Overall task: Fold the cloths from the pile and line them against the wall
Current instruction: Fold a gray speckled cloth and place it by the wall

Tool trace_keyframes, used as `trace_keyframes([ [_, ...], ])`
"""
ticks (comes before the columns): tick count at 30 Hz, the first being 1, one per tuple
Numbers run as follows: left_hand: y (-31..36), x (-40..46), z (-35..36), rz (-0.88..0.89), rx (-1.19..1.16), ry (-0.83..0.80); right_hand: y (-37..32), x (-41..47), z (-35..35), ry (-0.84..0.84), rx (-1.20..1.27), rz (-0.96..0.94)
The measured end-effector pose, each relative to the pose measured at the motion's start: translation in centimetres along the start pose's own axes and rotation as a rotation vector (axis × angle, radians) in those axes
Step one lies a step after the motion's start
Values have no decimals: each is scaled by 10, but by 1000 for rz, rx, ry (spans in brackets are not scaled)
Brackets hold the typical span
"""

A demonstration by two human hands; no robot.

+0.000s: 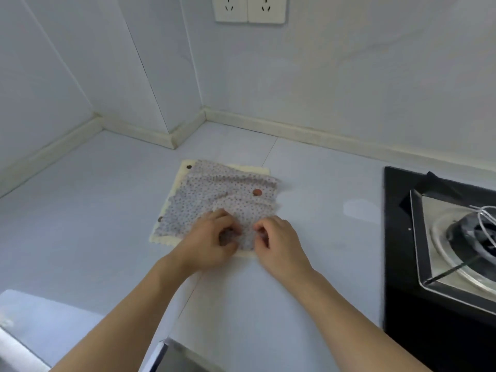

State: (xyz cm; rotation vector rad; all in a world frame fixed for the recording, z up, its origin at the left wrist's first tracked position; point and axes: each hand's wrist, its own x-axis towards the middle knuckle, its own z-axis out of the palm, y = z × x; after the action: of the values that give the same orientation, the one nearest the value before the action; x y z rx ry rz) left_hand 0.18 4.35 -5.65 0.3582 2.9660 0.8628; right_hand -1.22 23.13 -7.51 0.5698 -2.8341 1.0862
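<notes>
Pale countertop [88, 210] at nine o'clock. At centre lies the pile: a dotted cloth [214, 194], rumpled, spread atop a cream cloth [180, 175] whose edges peek out along the far and left sides. Left hand [212, 242] sits on the pile's six o'clock corner, fingers curled, pinching the dotted fabric. Right hand [279, 245] just beside it, fingers bent, pinching the same edge. Wall [349, 76] stands well apart at twelve. Black stove [402, 237] with its burner [472, 232] at three o'clock.
</notes>
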Motion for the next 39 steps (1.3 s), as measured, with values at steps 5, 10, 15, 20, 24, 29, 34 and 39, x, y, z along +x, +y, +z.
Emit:
trace_keyframes([
  [5,-15,-10,12,163,0,135,11,-15,15,155,-109,-156],
  [10,-21,-14,19,261,31,234,8,-21,14,132,-187,-178],
  [15,-21,-11,20,286,48,249,6,-23,11,112,-139,-117],
  [20,-20,-5,21,248,12,241,8,-18,11,113,-78,-92],
  [24,-16,-4,20,172,-82,251,8,-18,11,114,-79,-86],
  [29,-10,-1,22,194,-125,322,6,-17,8,163,-4,-81],
  [34,-10,1,27,335,31,305,9,-11,5,339,148,-56],
  [39,-16,6,26,380,243,460,5,-11,1,473,96,-142],
])
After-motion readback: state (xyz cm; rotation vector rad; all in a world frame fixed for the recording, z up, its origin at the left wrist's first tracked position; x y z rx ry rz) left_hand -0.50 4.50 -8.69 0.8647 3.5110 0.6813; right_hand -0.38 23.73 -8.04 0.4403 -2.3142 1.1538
